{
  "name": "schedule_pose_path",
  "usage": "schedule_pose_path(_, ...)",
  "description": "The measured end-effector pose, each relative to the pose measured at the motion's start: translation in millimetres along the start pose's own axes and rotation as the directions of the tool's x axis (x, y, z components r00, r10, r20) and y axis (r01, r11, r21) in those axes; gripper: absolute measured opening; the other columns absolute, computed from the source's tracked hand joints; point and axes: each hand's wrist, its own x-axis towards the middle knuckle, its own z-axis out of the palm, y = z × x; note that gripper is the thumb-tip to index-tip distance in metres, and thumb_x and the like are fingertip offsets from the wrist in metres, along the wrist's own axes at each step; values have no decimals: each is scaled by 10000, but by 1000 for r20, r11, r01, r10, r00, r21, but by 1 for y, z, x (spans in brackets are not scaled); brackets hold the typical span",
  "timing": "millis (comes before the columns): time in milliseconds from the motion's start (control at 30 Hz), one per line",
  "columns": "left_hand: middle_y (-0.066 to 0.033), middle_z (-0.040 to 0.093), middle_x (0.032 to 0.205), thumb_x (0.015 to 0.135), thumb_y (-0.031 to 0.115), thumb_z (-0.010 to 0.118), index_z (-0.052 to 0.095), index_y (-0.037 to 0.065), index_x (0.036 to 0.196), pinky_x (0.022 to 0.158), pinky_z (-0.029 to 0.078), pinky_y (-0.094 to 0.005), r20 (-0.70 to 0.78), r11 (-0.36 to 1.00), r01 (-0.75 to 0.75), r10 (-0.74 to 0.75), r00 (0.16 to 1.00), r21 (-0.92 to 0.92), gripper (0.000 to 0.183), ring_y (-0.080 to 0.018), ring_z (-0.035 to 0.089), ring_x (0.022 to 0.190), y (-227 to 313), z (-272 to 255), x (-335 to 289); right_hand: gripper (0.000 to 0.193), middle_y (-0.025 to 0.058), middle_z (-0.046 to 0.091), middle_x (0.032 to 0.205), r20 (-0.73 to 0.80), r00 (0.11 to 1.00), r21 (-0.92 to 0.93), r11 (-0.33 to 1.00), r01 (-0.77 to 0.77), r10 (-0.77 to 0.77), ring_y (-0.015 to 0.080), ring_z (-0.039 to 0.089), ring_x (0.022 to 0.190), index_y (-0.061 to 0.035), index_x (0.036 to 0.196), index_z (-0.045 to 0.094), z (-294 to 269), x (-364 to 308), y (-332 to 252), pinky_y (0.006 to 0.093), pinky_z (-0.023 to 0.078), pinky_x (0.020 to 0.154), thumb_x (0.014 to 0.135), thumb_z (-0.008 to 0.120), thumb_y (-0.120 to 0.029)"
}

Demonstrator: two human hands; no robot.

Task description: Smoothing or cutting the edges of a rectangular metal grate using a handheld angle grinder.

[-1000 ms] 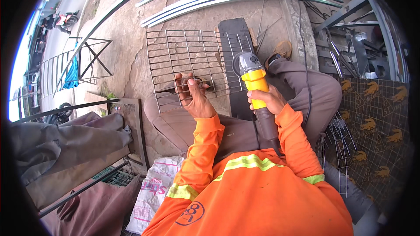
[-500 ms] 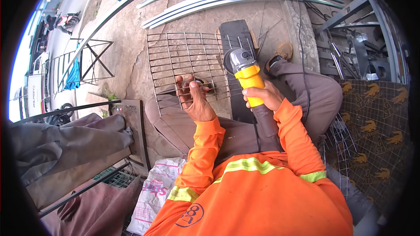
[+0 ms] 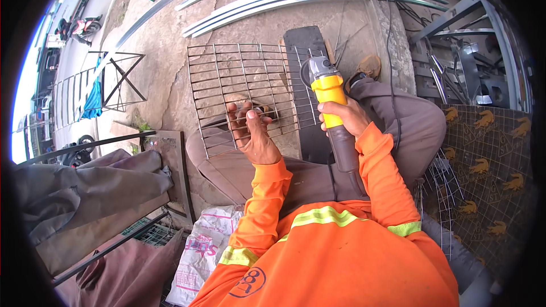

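My right hand is wrapped round the body of a yellow angle grinder with a silver head and a dark handle. Its disc lies over the right side of a wire mesh panel, close to the bars. Whether disc and wire touch, I cannot tell. Beneath that end of the mesh is a dark flat board. My left hand holds the near edge of the mesh, its fingers curled about the bars and the thumb pointing up.
Long metal bars lie across the concrete at the far side. A black cable runs down by my right knee. At right stand a metal frame and a dark patterned sheet. A white sack lies at left.
The grinder has tilted, its head moving slightly to the right and its rear end swinging nearer to me. The mesh has shifted slightly left at its far edge; my left hand keeps its grip.
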Motion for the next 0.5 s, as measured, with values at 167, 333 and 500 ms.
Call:
schedule_pose_path(167,-71,610,1276,980,179,667,433,161,1448,755,532,-263,14,1000,-18,18,1000,21,523,-103,576,972,1,5,-1,406,79,645,851,103,995,-16,1000,3,-1,179,659,668,-13,1057,618,-2,5,-1,313,543,614,789,767,-280)
schedule_pose_path(333,-70,601,1280,981,189,668,425,153,1453,764,529,-259,9,1000,-4,4,1000,10,532,-100,574,967,-1,0,2,381,61,627,841,37,999,-120,993,-4,9,155,649,672,-42,1085,591,-7,11,-3,302,547,595,817,748,-262)
schedule_pose_path(500,-68,598,1269,980,190,669,425,152,1450,763,531,-261,30,999,-29,28,999,39,530,-102,573,968,3,7,-3,383,57,632,833,132,991,-36,999,6,-1,153,652,651,-46,1091,593,-4,8,-6,305,550,593,818,751,-264)
